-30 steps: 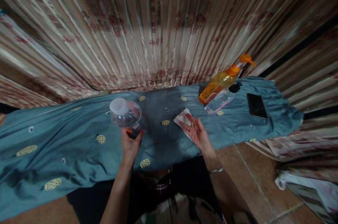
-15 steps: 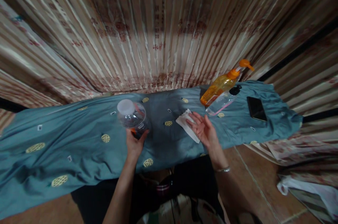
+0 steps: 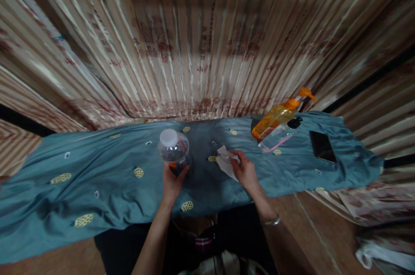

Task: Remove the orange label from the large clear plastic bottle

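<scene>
A clear plastic bottle with a white cap [image 3: 173, 145] stands on the blue-green cloth, left of the middle. My left hand [image 3: 173, 182] is wrapped round its lower part, thumb on the right side. To the right, my right hand [image 3: 244, 172] pinches a crumpled white tissue [image 3: 226, 163] between thumb and fingers. Part of the tissue hangs down to the left of the fingertips, close to the cloth. A bracelet circles the right wrist.
An orange pump bottle [image 3: 275, 118] and a clear bottle with a black top [image 3: 279, 135] are beyond my right hand. A dark phone [image 3: 322, 146] lies farther right on the cloth [image 3: 110, 188]. Pleated curtains [image 3: 201, 50] hang behind and at both sides.
My right hand was spread over the flat tissue and has now closed on it, crumpling it. The whole view has shifted slightly; the left hand still holds the bottle.
</scene>
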A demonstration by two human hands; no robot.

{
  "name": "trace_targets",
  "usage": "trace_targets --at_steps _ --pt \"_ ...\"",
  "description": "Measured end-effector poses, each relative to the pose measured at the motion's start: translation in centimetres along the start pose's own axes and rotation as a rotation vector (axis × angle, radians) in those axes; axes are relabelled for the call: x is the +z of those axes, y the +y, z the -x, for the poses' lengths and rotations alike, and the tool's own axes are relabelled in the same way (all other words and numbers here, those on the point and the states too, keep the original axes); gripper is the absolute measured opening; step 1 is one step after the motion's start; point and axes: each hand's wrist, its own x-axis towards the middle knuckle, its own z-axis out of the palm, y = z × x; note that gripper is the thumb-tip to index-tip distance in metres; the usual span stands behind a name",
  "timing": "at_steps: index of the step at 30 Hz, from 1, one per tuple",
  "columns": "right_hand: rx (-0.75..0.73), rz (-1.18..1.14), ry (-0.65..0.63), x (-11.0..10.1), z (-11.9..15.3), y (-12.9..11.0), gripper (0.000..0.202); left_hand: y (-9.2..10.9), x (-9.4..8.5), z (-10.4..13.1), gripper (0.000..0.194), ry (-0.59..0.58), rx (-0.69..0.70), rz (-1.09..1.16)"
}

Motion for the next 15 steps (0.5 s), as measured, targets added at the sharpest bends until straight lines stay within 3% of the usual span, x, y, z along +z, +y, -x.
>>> trace_targets --at_steps 4,8,11,15 --pt "-0.055 -0.130 -0.045 1.6 -5.2 -3.3 0.042 0.0 0.0 0.1 0.037 -0.016 -0.001 -0.005" --pt "-0.167 -0.002 -0.007 3.2 -9.6 -3.4 0.057 0.1 0.0 0.2 0.037 -0.017 0.003 -0.006" --pt "-0.313 0.161 -0.047 4.6 -9.9 -2.2 0.051 0.2 -0.1 0.2 0.035 -0.014 0.008 -0.008" --pt "-0.441 0.325 -0.312 7.0 -8.4 -0.8 0.030 0.3 -0.3 0.3 0.046 0.009 0.012 -0.013"
